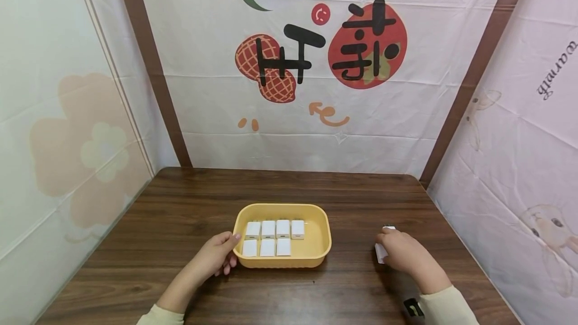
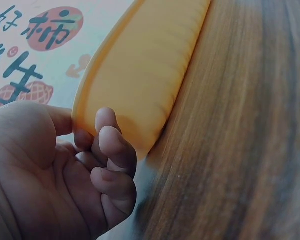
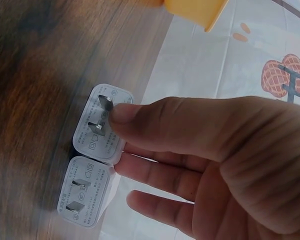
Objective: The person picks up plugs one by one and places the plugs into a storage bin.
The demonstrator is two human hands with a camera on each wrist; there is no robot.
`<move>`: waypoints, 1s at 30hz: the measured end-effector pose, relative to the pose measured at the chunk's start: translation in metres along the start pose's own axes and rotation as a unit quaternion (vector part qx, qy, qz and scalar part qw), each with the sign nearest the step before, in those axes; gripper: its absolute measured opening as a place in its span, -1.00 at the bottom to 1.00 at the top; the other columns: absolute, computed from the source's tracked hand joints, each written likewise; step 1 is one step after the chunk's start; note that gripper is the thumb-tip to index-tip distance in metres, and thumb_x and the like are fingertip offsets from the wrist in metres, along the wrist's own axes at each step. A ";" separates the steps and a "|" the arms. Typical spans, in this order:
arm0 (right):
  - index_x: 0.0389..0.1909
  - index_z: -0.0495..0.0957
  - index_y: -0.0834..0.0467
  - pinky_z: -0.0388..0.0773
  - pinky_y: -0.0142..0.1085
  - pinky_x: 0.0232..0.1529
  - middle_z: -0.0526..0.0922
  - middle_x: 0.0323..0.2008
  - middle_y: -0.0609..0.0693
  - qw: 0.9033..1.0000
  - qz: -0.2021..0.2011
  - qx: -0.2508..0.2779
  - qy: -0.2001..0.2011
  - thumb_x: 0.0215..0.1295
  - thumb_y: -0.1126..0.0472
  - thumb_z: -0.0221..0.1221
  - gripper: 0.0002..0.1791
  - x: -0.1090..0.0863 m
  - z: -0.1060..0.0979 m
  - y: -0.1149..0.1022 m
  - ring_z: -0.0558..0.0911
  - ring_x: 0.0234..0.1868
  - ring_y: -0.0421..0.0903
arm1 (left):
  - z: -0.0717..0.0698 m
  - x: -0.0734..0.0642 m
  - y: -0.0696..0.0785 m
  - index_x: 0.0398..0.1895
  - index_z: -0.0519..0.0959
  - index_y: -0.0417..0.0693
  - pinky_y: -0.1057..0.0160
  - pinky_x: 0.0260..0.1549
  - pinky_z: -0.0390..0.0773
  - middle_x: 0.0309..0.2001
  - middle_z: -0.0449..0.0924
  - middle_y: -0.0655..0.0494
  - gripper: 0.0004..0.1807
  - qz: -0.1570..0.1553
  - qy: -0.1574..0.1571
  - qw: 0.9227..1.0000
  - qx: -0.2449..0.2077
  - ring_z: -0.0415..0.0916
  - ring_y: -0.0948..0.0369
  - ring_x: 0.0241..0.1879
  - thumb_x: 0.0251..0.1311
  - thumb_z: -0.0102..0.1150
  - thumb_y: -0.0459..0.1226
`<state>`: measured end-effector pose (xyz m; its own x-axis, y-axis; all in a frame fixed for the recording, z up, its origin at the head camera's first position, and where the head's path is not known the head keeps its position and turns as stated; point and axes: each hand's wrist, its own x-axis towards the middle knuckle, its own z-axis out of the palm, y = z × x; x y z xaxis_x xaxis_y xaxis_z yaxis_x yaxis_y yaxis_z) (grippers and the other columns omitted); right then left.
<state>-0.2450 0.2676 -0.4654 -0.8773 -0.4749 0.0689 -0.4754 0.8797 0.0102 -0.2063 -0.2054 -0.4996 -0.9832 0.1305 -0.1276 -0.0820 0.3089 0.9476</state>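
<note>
Left hand [image 1: 217,255]: at the tray's left end, thumb over the rim, fingers bent against the outside, pinching the wall.
Tray [image 1: 319,238]: on the table [image 1: 203,189], well left of the right hand; a tug or tilt from the left could slide its load.
Far row [image 1: 268,229]: four white chargers, side by side.
Near row [image 1: 267,248]: three more; a bump could skew them, with bare floor to their right.
Right hand [image 1: 404,252]: at the table's right; it appears to pinch a charger, thumb on its pronged face, though part of the grip is hidden.
Pinched charger [image 3: 87,132]: prongs bared; the thumb, near the edge, might slip on smooth plastic.
Other charger [image 3: 85,195]: just beside it; fingertips by the seam could drag or topple it.
</note>
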 end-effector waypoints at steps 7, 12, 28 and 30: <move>-0.25 0.68 0.18 0.61 -0.07 -0.29 0.60 -0.26 0.00 1.000 -0.013 -0.004 0.009 -0.14 0.31 0.59 -0.62 0.003 0.004 0.002 0.63 -0.31 -0.02 | 0.000 0.002 -0.006 -0.25 0.42 -0.24 0.32 -0.77 0.29 -0.58 0.49 0.07 -0.53 0.007 -0.001 1.000 -0.006 0.41 0.20 -0.71 0.61 -0.13 0.02; -0.24 0.68 0.17 0.60 -0.10 -0.31 0.60 -0.26 -0.01 1.000 -0.014 -0.004 0.009 -0.14 0.29 0.59 -0.61 0.004 0.003 0.002 0.63 -0.33 -0.05 | 0.001 0.004 -0.009 -0.24 0.42 -0.25 0.32 -0.77 0.29 -0.58 0.49 0.07 -0.53 0.007 0.000 1.000 -0.006 0.41 0.20 -0.71 0.61 -0.14 0.01; -0.22 0.67 0.20 0.52 -0.15 -0.33 0.58 -0.26 0.00 1.000 0.001 0.023 -0.011 -0.05 0.30 0.54 -0.66 0.009 -0.014 -0.006 0.55 -0.36 -0.11 | -0.001 0.006 -0.008 -0.24 0.42 -0.22 0.30 -0.76 0.30 -0.58 0.48 0.08 -0.53 0.004 -0.005 1.000 -0.005 0.42 0.20 -0.70 0.60 -0.12 0.04; -0.21 0.67 0.20 0.52 -0.16 -0.33 0.58 -0.26 0.00 1.000 -0.002 0.026 -0.011 -0.04 0.30 0.54 -0.65 0.010 -0.018 -0.008 0.54 -0.35 -0.12 | -0.001 0.006 -0.007 -0.24 0.42 -0.22 0.30 -0.76 0.30 -0.58 0.48 0.08 -0.53 0.003 -0.005 1.000 -0.006 0.42 0.20 -0.70 0.60 -0.12 0.04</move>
<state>-0.2483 0.2561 -0.4472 -0.8765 -0.4791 0.0478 -0.4810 0.8758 -0.0407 -0.2117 -0.2076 -0.5073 -0.9819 0.1418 -0.1254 -0.0785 0.2975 0.9515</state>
